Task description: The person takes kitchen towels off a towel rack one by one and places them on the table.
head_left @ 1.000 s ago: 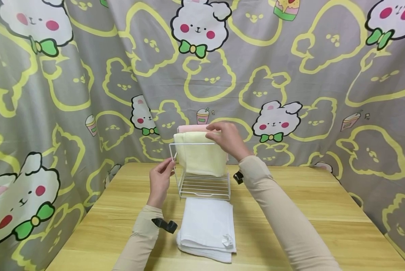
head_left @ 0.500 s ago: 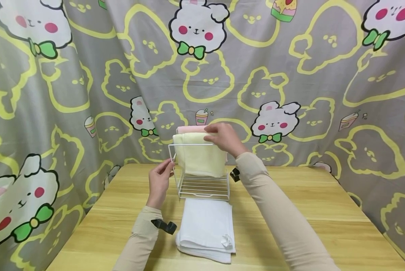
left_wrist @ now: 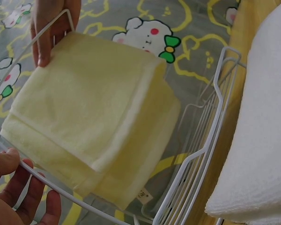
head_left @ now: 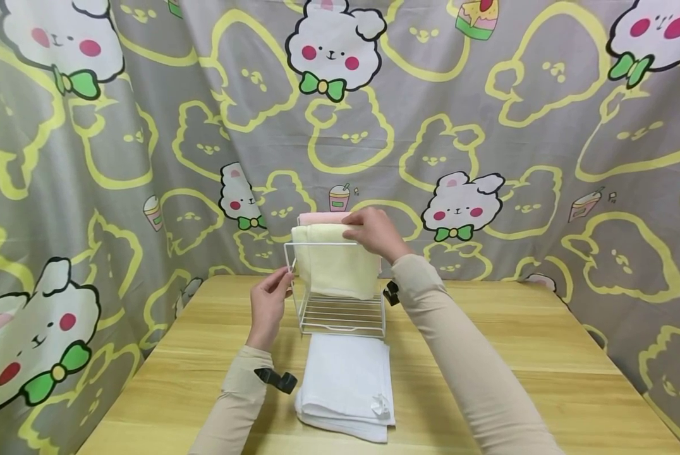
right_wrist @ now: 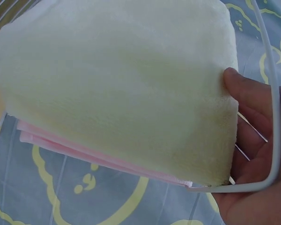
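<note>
A folded pale yellow towel (head_left: 340,265) hangs over a wire of the white wire rack (head_left: 344,329). My right hand (head_left: 376,231) pinches the towel's top right part, thumb on the near face and fingers behind, as the right wrist view shows. My left hand (head_left: 268,303) holds the rack's left side wire between thumb and fingers; in the left wrist view the fingers (left_wrist: 30,190) curl at that wire. Behind the yellow towel hangs a folded pink towel (head_left: 323,218), mostly hidden. A small white tag (left_wrist: 144,195) shows at the yellow towel's lower edge.
A folded white towel (head_left: 346,379) lies flat on the wooden table (head_left: 488,354), just in front of the rack, with a small crumpled tag (head_left: 381,405) on it. A patterned grey curtain (head_left: 363,145) closes off the back and sides.
My right hand and forearm have shifted slightly left while keeping hold of the yellow towel. The left hand, the rack and the white towel stay in place.
</note>
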{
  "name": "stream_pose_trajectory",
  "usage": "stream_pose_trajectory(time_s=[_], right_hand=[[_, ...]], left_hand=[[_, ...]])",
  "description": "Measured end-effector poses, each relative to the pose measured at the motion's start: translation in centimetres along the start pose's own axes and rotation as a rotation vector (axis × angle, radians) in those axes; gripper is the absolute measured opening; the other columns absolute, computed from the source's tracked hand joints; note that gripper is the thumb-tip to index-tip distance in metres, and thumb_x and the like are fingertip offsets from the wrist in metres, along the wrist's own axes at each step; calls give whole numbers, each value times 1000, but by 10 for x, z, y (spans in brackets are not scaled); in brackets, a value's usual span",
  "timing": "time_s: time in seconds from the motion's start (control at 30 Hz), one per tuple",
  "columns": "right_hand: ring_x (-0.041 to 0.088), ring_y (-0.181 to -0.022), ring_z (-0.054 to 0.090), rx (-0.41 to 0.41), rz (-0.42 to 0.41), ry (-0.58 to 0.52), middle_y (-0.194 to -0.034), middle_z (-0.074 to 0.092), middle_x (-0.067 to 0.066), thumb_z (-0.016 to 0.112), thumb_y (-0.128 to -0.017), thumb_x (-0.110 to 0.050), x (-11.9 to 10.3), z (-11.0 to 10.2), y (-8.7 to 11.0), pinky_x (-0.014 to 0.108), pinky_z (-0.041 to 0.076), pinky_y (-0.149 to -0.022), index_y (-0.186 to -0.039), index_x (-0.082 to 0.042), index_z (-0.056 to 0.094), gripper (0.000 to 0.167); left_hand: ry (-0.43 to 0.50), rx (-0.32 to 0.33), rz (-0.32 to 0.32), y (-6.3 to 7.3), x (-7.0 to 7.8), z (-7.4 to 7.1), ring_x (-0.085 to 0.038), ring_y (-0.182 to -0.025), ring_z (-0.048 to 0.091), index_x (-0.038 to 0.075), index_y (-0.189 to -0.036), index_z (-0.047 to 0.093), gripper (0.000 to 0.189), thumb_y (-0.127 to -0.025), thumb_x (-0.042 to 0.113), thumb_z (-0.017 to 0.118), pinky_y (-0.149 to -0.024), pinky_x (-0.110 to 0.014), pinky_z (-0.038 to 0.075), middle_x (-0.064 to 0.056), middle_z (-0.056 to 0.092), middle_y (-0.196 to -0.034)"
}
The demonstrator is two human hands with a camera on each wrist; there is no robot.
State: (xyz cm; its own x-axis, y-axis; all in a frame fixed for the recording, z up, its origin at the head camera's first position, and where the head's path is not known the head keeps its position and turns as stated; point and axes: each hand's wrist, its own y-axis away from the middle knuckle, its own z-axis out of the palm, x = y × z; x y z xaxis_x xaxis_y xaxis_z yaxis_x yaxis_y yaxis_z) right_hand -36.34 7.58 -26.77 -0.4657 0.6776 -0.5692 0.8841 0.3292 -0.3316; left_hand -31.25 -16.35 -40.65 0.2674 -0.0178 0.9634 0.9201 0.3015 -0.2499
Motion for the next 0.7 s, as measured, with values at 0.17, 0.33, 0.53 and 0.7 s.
stream_pose_trajectory(time_s=[0.17, 0.33, 0.53, 0.7], right_hand=[[26, -113, 70, 28, 16, -15, -123, 74, 10, 75, -95, -15, -1, 2, 1, 40, 57, -100, -122, -8, 75, 28], [26, -112, 70, 71, 45, -25, -121, 74, 8, 76, -94, -15, -1, 4, 3, 41, 57, -99, -118, -10, 77, 25], [24, -110, 71, 137, 31, -11, -118, 76, 7, 77, -93, -16, -1, 7, 3, 43, 53, -104, -116, -13, 79, 23], [22, -108, 73, 188, 3, 3, -116, 77, 5, 77, -93, -16, -1, 8, 4, 43, 52, -106, -114, -14, 80, 21]], left_hand=[[-16, -2, 3, 1, 0, 1, -7, -91, 65, 0, -127, 70, 33, -99, 17, 70, -79, -17, 59, -10, 72, -117], [-22, 0, 6, 1, 0, 1, -6, -89, 65, 2, -126, 71, 30, -99, 17, 70, -78, -17, 59, -18, 70, -121], [-17, 4, 12, 1, 0, 1, -6, -89, 65, 0, -126, 70, 32, -99, 16, 70, -78, -18, 59, -20, 69, -123], [-16, 9, 16, 1, -1, 1, -6, -88, 65, -1, -127, 70, 32, -99, 16, 70, -79, -19, 60, -19, 70, -121]])
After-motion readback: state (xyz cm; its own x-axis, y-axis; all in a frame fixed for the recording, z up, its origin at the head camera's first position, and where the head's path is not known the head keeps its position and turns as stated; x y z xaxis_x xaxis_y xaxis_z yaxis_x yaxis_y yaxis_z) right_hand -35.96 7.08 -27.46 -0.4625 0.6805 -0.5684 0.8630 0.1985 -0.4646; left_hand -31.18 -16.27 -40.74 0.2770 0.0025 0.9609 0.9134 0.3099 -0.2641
